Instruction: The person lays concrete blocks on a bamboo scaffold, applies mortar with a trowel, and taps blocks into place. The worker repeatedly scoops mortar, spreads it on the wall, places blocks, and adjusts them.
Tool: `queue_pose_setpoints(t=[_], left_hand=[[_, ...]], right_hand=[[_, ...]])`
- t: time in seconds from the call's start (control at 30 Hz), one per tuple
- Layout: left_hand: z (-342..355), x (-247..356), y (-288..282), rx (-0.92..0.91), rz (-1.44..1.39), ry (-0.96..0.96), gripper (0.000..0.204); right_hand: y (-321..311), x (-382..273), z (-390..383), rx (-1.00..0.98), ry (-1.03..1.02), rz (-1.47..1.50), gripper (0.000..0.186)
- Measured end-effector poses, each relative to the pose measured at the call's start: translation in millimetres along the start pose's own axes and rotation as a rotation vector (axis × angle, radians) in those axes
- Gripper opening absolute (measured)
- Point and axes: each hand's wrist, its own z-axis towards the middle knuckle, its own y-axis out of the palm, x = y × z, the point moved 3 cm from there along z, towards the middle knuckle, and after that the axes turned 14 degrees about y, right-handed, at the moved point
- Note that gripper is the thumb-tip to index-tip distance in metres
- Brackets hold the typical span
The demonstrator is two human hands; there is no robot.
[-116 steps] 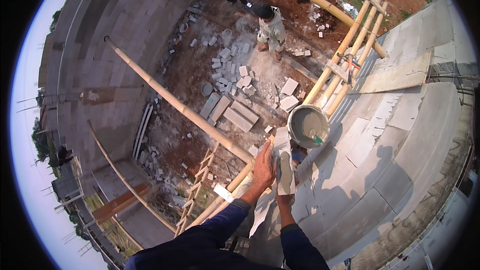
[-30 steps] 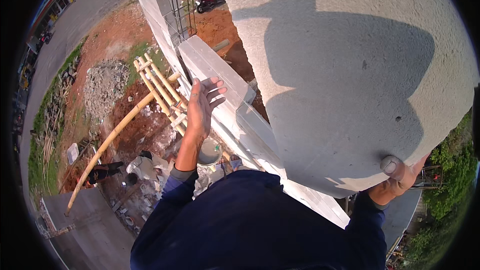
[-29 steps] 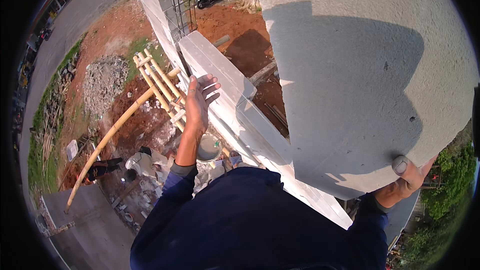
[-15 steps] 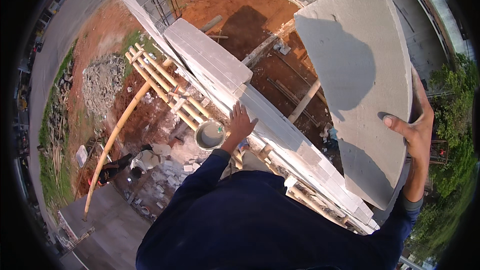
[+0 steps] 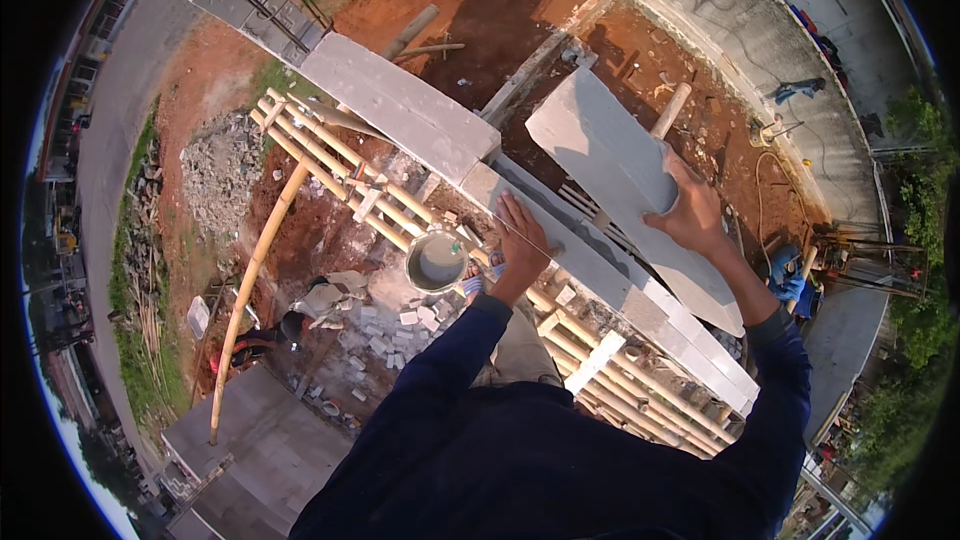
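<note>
My right hand [image 5: 697, 208] grips the upper edge of a large grey lightweight concrete block [image 5: 610, 145], thumb on one face. The block is tilted over the right side of a narrow block wall [image 5: 600, 275], its lower end close to the wall top; whether they touch I cannot tell. My left hand [image 5: 522, 240] lies flat on the wall top with its fingers stretched out, holding nothing. Just beyond it, a laid block [image 5: 400, 105] stands one course higher. A bucket [image 5: 437, 260] of grey mix is beside my left forearm.
Bamboo scaffolding [image 5: 640, 390] runs along the wall's near side, with a bamboo pole [image 5: 258, 300] slanting down. Steel bars [image 5: 265, 0] rise at the wall's far end. Below left, a person [image 5: 325, 302] bends near scattered block pieces [image 5: 385, 345]. Red soil [image 5: 480, 0] lies beyond the wall.
My right hand has brought the block leftward and down, closer to the wall, and its broad face is now turned more edge-on. My left hand has moved slightly right and settled on the wall top.
</note>
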Motion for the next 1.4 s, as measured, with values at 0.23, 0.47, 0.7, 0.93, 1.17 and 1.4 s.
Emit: queue_pose_setpoints(t=[0.23, 0.47, 0.7, 0.93, 1.17, 1.4], left_hand=[[3.4, 6.9, -23.4, -0.057, -0.036, -0.003, 0.130], [2.4, 5.2, -20.2, -0.104, -0.041, -0.055, 0.139], [3.8, 5.5, -28.2, -0.086, -0.093, -0.074, 0.138], [2.2, 6.7, -31.0, -0.058, -0.110, -0.038, 0.138], [-0.8, 5.1, -31.0, -0.071, -0.078, -0.022, 0.137], [0.5, 5.9, -35.8, -0.052, 0.041, 0.040, 0.127]], right_hand=[[117.8, 43.8, 45.8, -0.098, -0.046, -0.057, 0.118], [188.6, 51.0, 56.4, -0.144, -0.067, -0.033, 0.118], [208.5, 15.7, 58.9, -0.245, 0.022, -0.094, 0.114], [231.3, 7.7, 61.6, -0.187, -0.013, -0.113, 0.116], [230.2, 5.0, 61.8, -0.259, -0.067, -0.053, 0.116], [222.4, 19.6, 80.6, -0.652, -0.120, 0.160, 0.097]])
